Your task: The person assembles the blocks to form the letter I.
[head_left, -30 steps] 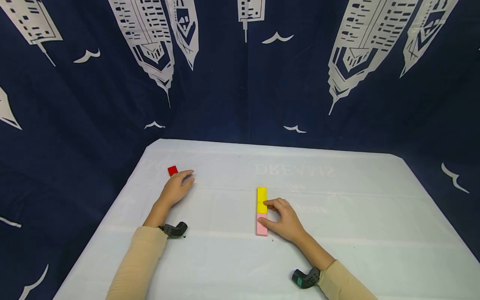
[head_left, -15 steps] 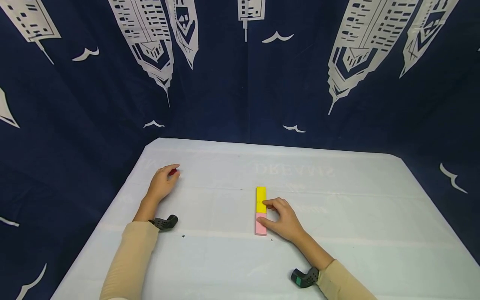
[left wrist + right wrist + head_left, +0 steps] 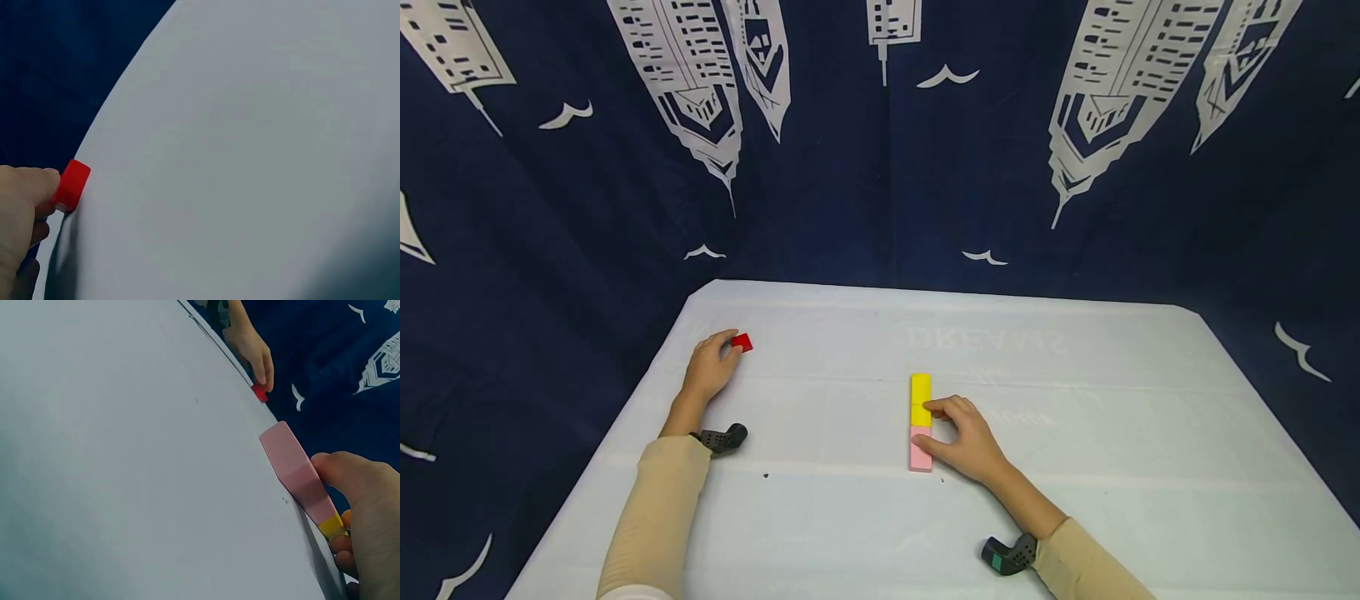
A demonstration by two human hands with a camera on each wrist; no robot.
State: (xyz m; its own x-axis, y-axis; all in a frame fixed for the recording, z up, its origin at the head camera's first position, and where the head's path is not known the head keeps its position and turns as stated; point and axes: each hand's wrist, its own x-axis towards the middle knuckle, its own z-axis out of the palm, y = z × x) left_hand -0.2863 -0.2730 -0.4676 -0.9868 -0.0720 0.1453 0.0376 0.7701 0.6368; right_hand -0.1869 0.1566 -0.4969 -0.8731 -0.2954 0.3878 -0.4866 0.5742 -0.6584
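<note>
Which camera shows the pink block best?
The right wrist view: the pink block looks biggest and closest there. The head view shows it smaller, partly covered by the right hand. The left wrist view doesn't show it at all.

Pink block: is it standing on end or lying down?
Lying down: in the head view the pink block runs lengthwise along the table, one end meeting the yellow section.

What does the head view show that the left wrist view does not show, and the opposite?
Of the two, only the head view shows the right hand, pink block, yellow section and tan sleeves.

The left wrist view adds no object, just a closer look at the red block.

Both share the red block, the left hand, the white table and the blue cloth.
</note>
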